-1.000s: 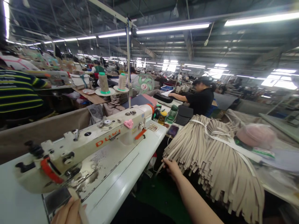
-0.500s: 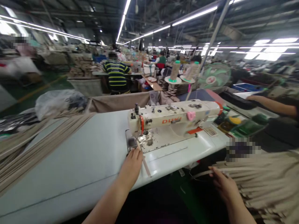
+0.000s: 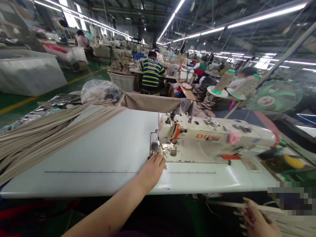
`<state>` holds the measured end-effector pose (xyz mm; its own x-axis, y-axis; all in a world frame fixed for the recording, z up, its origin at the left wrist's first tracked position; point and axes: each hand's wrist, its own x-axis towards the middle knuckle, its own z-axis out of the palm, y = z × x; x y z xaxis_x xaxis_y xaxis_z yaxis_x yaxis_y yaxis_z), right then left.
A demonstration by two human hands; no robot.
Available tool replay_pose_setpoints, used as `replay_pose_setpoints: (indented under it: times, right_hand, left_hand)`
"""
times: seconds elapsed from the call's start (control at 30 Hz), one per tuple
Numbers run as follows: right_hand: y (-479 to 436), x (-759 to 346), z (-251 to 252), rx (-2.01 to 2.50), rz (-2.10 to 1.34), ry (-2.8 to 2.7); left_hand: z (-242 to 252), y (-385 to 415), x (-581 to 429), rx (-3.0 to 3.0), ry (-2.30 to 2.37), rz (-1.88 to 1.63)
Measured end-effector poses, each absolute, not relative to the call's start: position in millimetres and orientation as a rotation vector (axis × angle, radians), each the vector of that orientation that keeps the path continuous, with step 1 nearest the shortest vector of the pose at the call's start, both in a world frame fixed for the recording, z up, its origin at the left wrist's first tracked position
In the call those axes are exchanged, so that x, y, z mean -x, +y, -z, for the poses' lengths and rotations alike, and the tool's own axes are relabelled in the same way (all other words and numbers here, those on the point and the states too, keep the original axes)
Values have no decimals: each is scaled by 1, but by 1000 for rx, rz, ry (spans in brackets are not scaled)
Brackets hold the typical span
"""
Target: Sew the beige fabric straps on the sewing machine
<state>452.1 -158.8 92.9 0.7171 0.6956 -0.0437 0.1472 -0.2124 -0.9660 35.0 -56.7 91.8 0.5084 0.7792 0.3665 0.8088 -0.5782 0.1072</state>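
My left hand (image 3: 153, 169) rests at the front of the sewing machine (image 3: 209, 135), its fingers pressed together just before the needle area. A small beige end of a fabric strip (image 3: 165, 167) peeks out beside those fingers; the rest is hidden under the hand. Low at the right, below the table edge, my right hand (image 3: 258, 219) is closed with thumb and fingers on a long beige fabric strip (image 3: 230, 204). This hand is partly blurred. Beside it lies a pile of beige strips (image 3: 298, 222), cut off by the frame.
Long beige strips (image 3: 61, 141) are spread over the left of the white table (image 3: 111, 148). A plastic bag (image 3: 98, 91) and a cloth-lined bin (image 3: 148, 102) stand behind. Thread cones (image 3: 224, 81) and a green fan (image 3: 274, 97) are at the right. A person in a striped shirt (image 3: 151, 74) sits farther back.
The view has swung left, so the machine appears farther right. The strip that trailed from my left hand toward the table's front edge now shows only a short end. My right hand still holds a strip.
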Motion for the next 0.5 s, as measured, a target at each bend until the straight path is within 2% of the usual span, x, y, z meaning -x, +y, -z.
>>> replay_pose_setpoints:
  times: [0.5]
  right_hand:
    - [-134,-397,-114,2015,-519,-1036]
  left_hand:
    - [-84,-52,-34,2633,-1539,780]
